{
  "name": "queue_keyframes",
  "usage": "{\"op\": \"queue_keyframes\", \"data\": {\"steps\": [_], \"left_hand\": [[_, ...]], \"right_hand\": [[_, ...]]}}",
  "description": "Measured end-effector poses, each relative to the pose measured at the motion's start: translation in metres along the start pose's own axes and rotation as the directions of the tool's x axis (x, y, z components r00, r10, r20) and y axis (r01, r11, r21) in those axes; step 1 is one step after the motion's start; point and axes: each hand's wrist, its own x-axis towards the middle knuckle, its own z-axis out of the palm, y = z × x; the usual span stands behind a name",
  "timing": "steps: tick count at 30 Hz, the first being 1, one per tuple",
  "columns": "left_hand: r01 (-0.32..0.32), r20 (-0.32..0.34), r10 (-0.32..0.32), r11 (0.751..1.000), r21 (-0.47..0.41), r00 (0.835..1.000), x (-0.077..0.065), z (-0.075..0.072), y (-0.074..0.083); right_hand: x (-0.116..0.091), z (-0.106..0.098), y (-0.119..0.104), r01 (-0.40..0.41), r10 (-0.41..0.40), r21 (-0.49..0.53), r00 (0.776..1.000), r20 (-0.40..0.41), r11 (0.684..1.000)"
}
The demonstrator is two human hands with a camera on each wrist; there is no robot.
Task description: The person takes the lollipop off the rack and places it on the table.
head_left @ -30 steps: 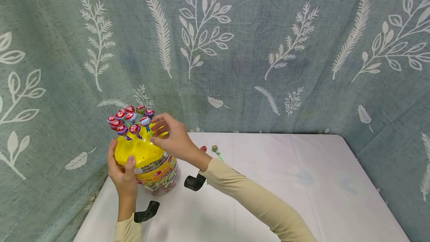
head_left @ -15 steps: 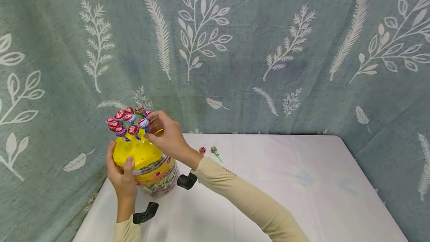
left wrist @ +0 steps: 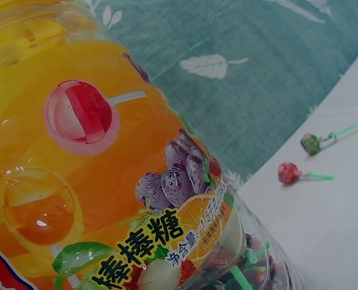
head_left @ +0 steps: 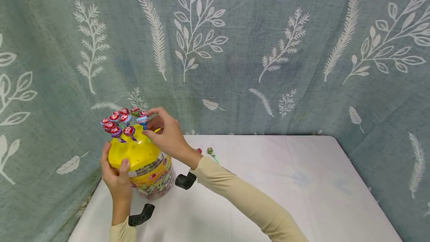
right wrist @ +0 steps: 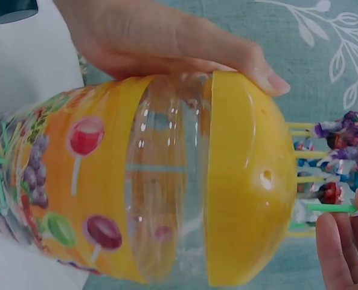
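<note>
My left hand [head_left: 115,178] grips the side of the domed yellow lid [head_left: 131,156] on a big clear jar [head_left: 156,180] with a fruit-printed label. In the right wrist view its thumb lies over the lid's edge. Several wrapped lollipops [head_left: 115,117] stand on their sticks in the lid. My right hand [head_left: 168,133] is over the lid's right side, thumb and finger pinching a blue-wrapped lollipop [head_left: 142,120] below its head. Its green stick [right wrist: 329,207] points at the lid in the right wrist view, with the stick's end a little off the dome.
A green-wrapped lollipop [head_left: 210,151] and a red-wrapped one [left wrist: 288,173] lie on the white tablecloth [head_left: 268,174] right of the jar. Leaf-patterned curtains [head_left: 242,55] hang behind and beside the table. More lollipops [left wrist: 251,266] fill the jar's lower part.
My right hand's fingertips have moved left and drawn in on the blue-wrapped lollipop. My left hand keeps its hold on the lid. The head view has shifted slightly.
</note>
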Motion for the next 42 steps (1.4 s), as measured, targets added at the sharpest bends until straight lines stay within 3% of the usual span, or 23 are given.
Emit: {"op": "queue_keyframes", "data": {"steps": [5,12,19,23,29,37,42], "left_hand": [[0.005,-0.007,-0.005,1.000,-0.001,1.000,0.001,0.001,0.001],[0.019,-0.027,-0.021,0.995,-0.098,0.999,0.000,0.004,0.001],[-0.021,-0.020,0.020,0.997,-0.068,1.000,0.001,0.008,0.017],[-0.019,-0.014,0.019,0.998,-0.055,1.000,0.000,0.010,0.027],[0.002,-0.018,-0.003,0.998,-0.056,1.000,0.001,0.007,0.009],[0.011,-0.018,-0.012,0.998,-0.063,1.000,0.001,0.007,0.011],[0.017,-0.017,-0.018,0.998,-0.067,1.000,0.001,0.004,0.000]], "right_hand": [[0.000,-0.006,0.018,-0.024,0.024,0.000,1.000,-0.002,1.000],[-0.001,-0.020,0.048,-0.033,0.034,0.026,0.999,-0.021,0.999],[-0.010,-0.039,0.054,-0.058,0.059,0.042,0.998,-0.019,0.997],[-0.018,-0.050,0.042,-0.070,0.071,0.054,0.998,0.001,0.996],[-0.028,-0.063,0.027,-0.082,0.081,0.055,0.997,0.016,0.995],[-0.036,-0.074,0.036,-0.109,0.109,0.074,0.994,0.012,0.991],[-0.041,-0.082,0.043,-0.115,0.115,0.068,0.993,0.000,0.991]]}}
